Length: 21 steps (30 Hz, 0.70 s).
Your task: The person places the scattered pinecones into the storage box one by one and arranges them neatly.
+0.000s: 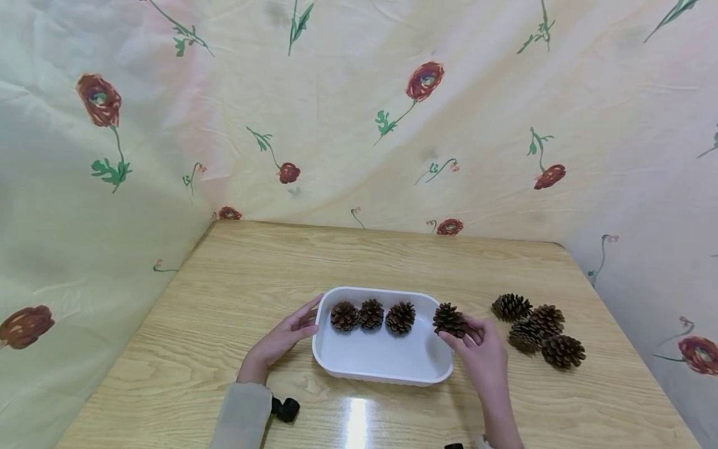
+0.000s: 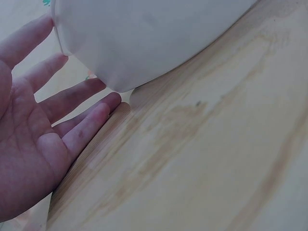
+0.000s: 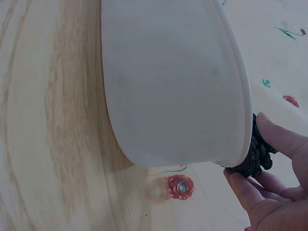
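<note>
Right hand [image 1: 481, 349]: fingertips and thumb pinch one pine cone [image 1: 449, 320], which sits at the right rim of the white tub [image 1: 381, 358], overlapping it in the head view. Whether cone touches rim, cannot tell.

Cone handling, by judgement: light, stiff, dry; spread scales should give good purchase but may prick or snap under a hard squeeze. Best hold is across the widest girth, thumb opposite fingers, pressure light.

Left hand [image 1: 286, 333]: fingers extended, tips against the tub's left end, nothing grasped. Tub looks light and smooth, probably apt to slide if bumped; a steadying touch suits it.

Inside the tub: three cones [image 1: 371, 314] in a row along the far wall. Bare floor in front of them and toward the right end. Raised rim is the edge to clear.

Farther right: four loose cones [image 1: 525, 337] bunched on the wooden surface [image 1: 269, 255], nearer its right edge. Flowered cloth [image 1: 336, 125] rises behind the far edge.
</note>
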Available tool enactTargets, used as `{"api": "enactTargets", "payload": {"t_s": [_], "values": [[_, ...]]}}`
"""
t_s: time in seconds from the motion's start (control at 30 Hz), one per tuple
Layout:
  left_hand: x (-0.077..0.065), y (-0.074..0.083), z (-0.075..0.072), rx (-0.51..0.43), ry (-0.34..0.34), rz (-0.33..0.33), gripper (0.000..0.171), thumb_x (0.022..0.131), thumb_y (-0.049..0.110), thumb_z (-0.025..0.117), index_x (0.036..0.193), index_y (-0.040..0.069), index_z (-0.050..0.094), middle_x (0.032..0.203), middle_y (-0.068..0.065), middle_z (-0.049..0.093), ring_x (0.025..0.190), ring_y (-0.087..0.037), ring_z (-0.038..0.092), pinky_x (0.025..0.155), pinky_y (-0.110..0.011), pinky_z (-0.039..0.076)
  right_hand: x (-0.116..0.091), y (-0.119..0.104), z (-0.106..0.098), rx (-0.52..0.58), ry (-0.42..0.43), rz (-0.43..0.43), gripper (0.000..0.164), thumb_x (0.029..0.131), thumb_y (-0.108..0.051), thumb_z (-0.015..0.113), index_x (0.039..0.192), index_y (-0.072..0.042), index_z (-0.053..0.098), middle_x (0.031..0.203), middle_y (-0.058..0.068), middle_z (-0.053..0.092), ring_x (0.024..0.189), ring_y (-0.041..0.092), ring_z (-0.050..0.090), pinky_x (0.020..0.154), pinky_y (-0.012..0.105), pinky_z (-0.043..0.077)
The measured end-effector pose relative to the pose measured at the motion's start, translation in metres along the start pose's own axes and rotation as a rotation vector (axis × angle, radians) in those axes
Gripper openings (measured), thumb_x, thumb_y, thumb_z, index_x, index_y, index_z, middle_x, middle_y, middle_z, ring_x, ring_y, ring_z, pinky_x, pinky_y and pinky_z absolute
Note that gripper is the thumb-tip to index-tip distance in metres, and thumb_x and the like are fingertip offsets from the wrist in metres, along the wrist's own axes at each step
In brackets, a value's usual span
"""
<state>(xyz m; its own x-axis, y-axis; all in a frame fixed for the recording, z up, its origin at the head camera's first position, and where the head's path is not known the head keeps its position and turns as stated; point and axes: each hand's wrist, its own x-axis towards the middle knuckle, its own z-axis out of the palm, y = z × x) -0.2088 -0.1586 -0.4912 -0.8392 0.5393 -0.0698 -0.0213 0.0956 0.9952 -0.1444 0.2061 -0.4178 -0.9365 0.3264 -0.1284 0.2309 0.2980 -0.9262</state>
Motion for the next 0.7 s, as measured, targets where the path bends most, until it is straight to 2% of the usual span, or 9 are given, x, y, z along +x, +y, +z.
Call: {"api": "enactTargets", "payload": {"t_s": [0.13,0.33,0.53,0.6,0.7], "values": [[0.000,-0.001,-0.001,0.001,0.001,-0.002,0.066,0.101,0.020,0.052,0.157,0.020,0.017,0.158,-0.023,0.024,0.143,-0.045,0.026,0.117,-0.060,0.023,-0.001,-0.001,0.003,0.041,0.003,-0.006,0.072,0.080,-0.010,0.078,0.137,0.009,0.037,0.142,0.027,0.045,0.134,0.035,0.046,0.083,-0.003,0.040],[0.001,-0.003,-0.001,-0.003,-0.002,0.001,0.066,0.101,0.020,0.052,0.157,0.020,0.017,0.158,-0.022,0.024,0.144,-0.045,0.026,0.117,-0.059,0.023,-0.002,-0.002,0.007,0.065,0.001,0.001,0.074,0.080,-0.014,0.080,0.135,0.008,0.037,0.141,0.026,0.046,0.132,0.034,0.047,0.082,-0.003,0.041],[0.002,-0.003,-0.001,0.002,-0.006,0.009,0.066,0.101,0.020,0.052,0.157,0.019,0.017,0.158,-0.023,0.025,0.143,-0.045,0.027,0.117,-0.059,0.024,0.000,-0.002,0.013,0.072,-0.006,-0.015,0.068,0.080,-0.013,0.079,0.133,0.005,0.040,0.138,0.024,0.051,0.114,0.011,0.053,0.085,0.001,0.045],[0.002,-0.002,-0.001,0.005,-0.006,0.013,0.066,0.101,0.020,0.052,0.157,0.019,0.017,0.158,-0.023,0.025,0.143,-0.045,0.027,0.117,-0.059,0.024,0.000,-0.002,0.014,0.061,-0.015,-0.027,0.066,0.081,-0.012,0.078,0.133,0.005,0.041,0.138,0.023,0.051,0.115,0.011,0.054,0.085,0.002,0.045],[0.001,-0.002,-0.002,0.006,-0.010,0.021,0.066,0.101,0.020,0.051,0.157,0.018,0.017,0.157,-0.024,0.025,0.143,-0.045,0.028,0.116,-0.059,0.025,0.000,-0.002,0.017,0.042,-0.026,-0.039,0.065,0.081,-0.011,0.078,0.132,0.005,0.041,0.138,0.023,0.052,0.123,0.023,0.053,0.091,0.006,0.046]]}}
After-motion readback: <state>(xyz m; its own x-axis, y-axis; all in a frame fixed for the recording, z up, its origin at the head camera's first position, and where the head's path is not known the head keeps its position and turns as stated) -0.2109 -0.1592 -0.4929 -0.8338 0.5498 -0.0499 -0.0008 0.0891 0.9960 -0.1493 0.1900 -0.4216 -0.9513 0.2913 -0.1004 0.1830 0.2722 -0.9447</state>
